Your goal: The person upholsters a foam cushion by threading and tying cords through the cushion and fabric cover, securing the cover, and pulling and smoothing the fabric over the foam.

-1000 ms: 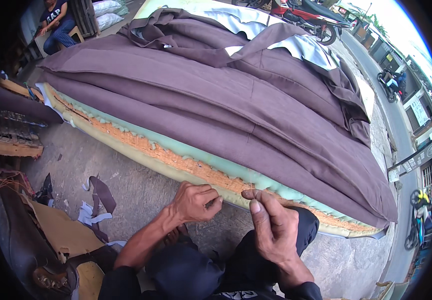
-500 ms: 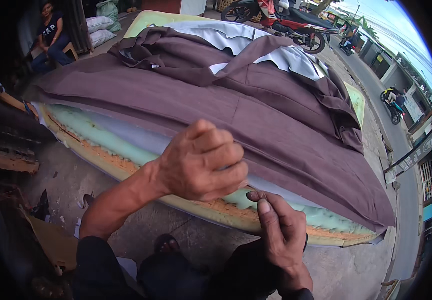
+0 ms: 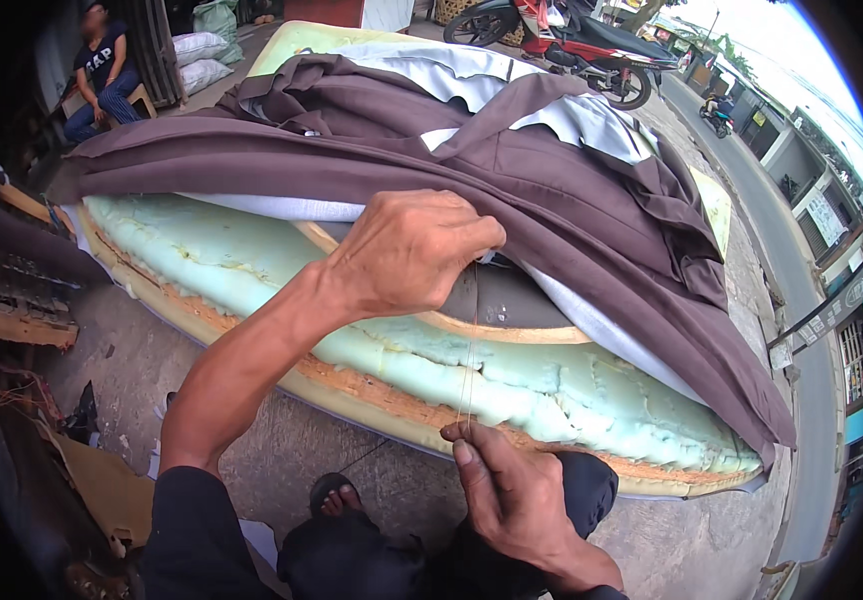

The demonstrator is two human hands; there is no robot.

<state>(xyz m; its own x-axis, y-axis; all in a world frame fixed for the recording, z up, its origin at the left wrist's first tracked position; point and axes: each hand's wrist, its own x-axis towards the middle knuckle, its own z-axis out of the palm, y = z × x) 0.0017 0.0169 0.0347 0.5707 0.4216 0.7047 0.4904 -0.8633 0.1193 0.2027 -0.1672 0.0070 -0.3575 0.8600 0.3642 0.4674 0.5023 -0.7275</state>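
My left hand (image 3: 407, 250) is raised in a fist above the cushion, pinching a thin pale thread (image 3: 470, 360) that runs straight down from it. My right hand (image 3: 512, 490) rests low at the near edge of the pale green foam cushion (image 3: 282, 290), its fingertips pinching the lower end of that thread against the foam's orange-brown rim. A brown fabric cover (image 3: 572, 220) with a grey-white lining lies bunched over the top of the cushion, lifted back near my left hand.
The cushion lies on a concrete floor (image 3: 282, 450). A person in dark clothes (image 3: 97, 75) sits on a stool at the far left. White sacks (image 3: 197, 60) lie behind, a red motorcycle (image 3: 572, 40) stands at the far end, and a road (image 3: 802, 260) runs along the right. Scraps and wood lie at the left.
My left hand rose from the cushion's edge and pulled the thread taut upward. The fabric cover has been lifted back, baring more green foam. My right hand stayed at the near edge.
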